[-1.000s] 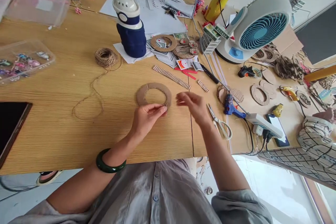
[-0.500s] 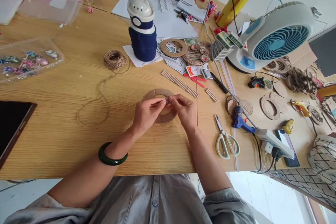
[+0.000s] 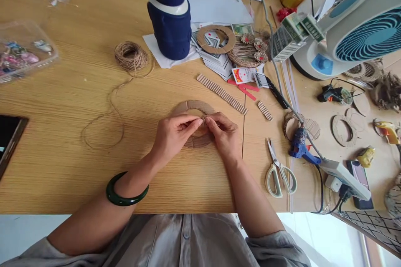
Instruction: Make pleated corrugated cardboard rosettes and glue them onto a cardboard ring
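Note:
My left hand (image 3: 175, 135) and my right hand (image 3: 224, 135) meet fingertip to fingertip over a flat brown cardboard ring (image 3: 200, 142) on the table. Both are pinched closed on a small brown piece, mostly covered by the fingers; its kind is unclear. The ring lies under and behind the hands, partly covered by them. Beyond it is a long striped strip of corrugated cardboard (image 3: 222, 94), with a short striped strip (image 3: 265, 110) to its right. Scissors (image 3: 278, 171) with pale handles lie partly open to the right of my right forearm.
A twine ball (image 3: 131, 56) trails a loose strand at left. Behind stand a blue tumbler (image 3: 171, 21) and a second cardboard ring (image 3: 230, 46) on playing cards. A blue glue gun (image 3: 301, 146), power strip (image 3: 344, 179) and white fan (image 3: 332, 46) fill the right. A clear box (image 3: 28, 52) holds trinkets.
The view has tipped down and come closer, so the tumbler's top is cut off. Both hands stay pinched together over the ring; the small piece between them is now more hidden.

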Tool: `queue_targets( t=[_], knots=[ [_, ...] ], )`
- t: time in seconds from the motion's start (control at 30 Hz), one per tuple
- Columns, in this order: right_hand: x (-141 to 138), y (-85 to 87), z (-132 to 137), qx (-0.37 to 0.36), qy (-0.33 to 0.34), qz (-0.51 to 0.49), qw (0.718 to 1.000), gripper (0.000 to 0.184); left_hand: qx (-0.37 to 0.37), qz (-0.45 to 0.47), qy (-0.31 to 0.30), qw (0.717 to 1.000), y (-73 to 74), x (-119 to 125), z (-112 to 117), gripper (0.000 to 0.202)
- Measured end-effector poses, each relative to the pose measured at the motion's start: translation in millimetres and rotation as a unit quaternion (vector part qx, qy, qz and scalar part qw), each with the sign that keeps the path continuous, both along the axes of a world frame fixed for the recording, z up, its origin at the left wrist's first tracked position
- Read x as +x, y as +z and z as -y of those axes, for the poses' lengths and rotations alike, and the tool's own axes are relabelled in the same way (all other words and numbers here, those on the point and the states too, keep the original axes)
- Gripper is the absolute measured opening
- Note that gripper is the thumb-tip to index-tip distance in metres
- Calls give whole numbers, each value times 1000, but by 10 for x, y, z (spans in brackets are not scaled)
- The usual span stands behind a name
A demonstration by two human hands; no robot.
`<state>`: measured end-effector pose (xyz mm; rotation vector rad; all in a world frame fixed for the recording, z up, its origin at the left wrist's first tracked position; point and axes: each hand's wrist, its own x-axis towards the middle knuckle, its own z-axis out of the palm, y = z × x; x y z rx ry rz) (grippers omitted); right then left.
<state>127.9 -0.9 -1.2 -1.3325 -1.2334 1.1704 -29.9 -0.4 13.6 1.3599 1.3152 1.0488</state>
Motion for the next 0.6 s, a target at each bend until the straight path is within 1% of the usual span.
queue_targets(
  t=[0.07, 0.13, 0.27, 0.4, 0.47, 0.6],
  knots=[
    [-1, -22, 0, 0, -8, -8, 1000, 24, -48, 47, -3, 998, -15, 15, 19, 24],
    [-3, -44, 3, -4, -11, -19, 1000, 23, -78, 79, -2, 994, -39, 30, 38, 29],
    [-16, -78, 7, -20, -5, -25, 999, 22, -69, 57, 12, 996, -91, 30, 43, 27],
    [-30, -102, -7, -25, 1, -46, 999, 18, -56, 50, 12, 997, -105, 11, 27, 27],
    [-28, -106, -16, -7, 4, -42, 999, 16, -57, 60, 6, 997, -100, 14, 26, 28],
    [-24, -93, -17, 54, -6, 4, 999, 14, -72, 85, 12, 994, -93, 45, 34, 31]
  ],
)
